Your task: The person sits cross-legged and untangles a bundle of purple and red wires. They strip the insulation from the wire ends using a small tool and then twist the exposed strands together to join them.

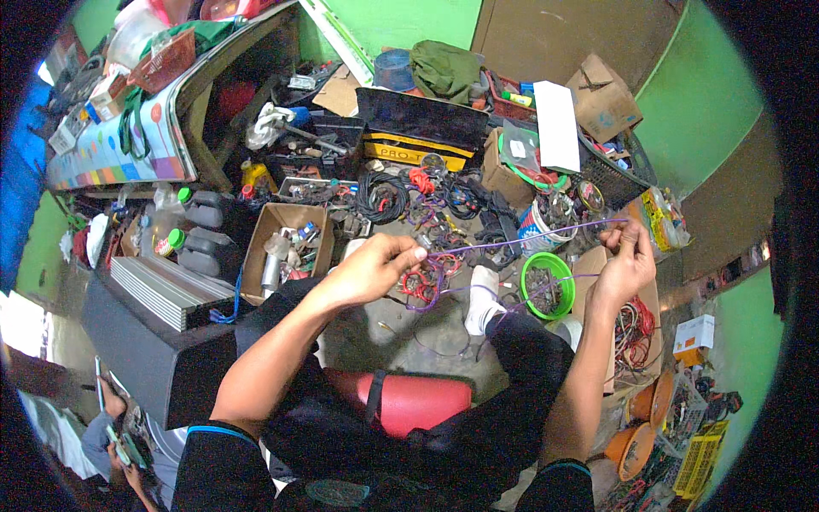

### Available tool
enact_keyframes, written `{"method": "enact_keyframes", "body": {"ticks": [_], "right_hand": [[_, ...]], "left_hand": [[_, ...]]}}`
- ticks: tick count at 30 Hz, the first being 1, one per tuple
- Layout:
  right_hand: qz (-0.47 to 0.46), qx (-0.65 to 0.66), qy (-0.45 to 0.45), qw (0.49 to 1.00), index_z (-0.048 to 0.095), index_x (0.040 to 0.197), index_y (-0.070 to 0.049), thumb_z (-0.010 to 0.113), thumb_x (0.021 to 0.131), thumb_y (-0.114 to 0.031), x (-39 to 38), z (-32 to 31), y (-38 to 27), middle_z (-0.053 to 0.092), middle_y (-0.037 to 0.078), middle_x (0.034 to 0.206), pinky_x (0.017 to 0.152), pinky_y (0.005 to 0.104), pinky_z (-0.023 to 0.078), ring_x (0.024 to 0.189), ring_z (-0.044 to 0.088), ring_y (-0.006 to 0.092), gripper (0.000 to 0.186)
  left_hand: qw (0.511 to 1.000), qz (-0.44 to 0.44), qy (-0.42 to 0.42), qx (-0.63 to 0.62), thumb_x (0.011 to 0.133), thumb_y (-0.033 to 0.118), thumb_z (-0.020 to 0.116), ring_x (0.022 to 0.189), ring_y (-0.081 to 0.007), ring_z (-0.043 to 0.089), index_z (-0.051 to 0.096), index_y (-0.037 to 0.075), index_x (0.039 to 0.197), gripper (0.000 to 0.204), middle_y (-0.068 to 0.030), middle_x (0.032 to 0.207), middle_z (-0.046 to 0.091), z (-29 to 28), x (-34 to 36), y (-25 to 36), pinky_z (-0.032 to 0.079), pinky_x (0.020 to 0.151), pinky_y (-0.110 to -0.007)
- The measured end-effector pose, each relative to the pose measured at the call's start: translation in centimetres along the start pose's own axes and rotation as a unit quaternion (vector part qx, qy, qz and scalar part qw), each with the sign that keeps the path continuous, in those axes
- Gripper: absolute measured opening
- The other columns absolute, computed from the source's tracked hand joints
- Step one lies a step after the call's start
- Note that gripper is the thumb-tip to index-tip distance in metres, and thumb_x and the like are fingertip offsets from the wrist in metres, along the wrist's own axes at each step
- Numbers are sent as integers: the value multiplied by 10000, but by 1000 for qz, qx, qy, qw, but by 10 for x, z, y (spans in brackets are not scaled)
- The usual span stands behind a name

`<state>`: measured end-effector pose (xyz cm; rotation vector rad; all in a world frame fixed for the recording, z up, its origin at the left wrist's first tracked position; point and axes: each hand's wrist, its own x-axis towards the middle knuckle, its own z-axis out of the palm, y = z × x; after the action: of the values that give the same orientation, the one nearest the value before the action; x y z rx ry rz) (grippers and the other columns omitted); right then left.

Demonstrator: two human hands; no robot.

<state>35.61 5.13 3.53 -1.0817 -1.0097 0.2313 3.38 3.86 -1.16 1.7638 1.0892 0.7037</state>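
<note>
Holding purple wire [510, 243] nearly straight between left hand [386, 266] and right hand [627, 260]; pinching it at left between thumb and forefinger, other fingers curled in; gripping it at right with fingers closed; noting slack loops [440, 277] below left hand, black coil [381, 198] beyond it, carton [257, 247] to its left, green bucket [546, 257] between the hands, nearer the right, red cables [633, 337] below right hand

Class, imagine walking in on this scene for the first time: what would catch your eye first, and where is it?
Probably the purple wire, stretched between the left hand and right hand near the middle. Next, the bright green bowl of small dark pieces, just below the wire, and the red cylinder between the person's legs.
</note>
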Motion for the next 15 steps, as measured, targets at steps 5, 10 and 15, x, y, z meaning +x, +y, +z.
{"method": "enact_keyframes", "body": {"ticks": [5, 10, 15], "right_hand": [[-216, -225, -186, 932, 597, 1122, -33, 646, 799, -120, -40, 37, -18, 555, 145, 1179, 1013, 416, 349, 1156, 491, 315, 338], [-211, -191, -509, 813, 661, 985, -83, 677, 789, -276, -83, 56, -19, 641, 98, 1024, 964, 455, 383, 1056, 582, 242, 275], [-133, -96, -361, 918, 680, 894, -38, 632, 807, -49, -60, 41, -8, 672, 97, 850, 757, 370, 510, 752, 657, 218, 100]], "left_hand": [[999, -18, 36, 21, 973, 304, 495, 669, -99, 463, 567, 7, 753, 376, -7, 630, 520, 0, 3, -1, 399, 629, -294], [999, -44, 19, -21, 967, 294, 509, 621, -55, 394, 560, 36, 724, 358, 35, 607, 449, 11, -1, 16, 339, 559, -262], [997, -28, -23, -65, 977, 286, 492, 643, -61, 406, 540, 36, 718, 363, 41, 641, 464, 11, -5, 19, 348, 583, -256]]}}
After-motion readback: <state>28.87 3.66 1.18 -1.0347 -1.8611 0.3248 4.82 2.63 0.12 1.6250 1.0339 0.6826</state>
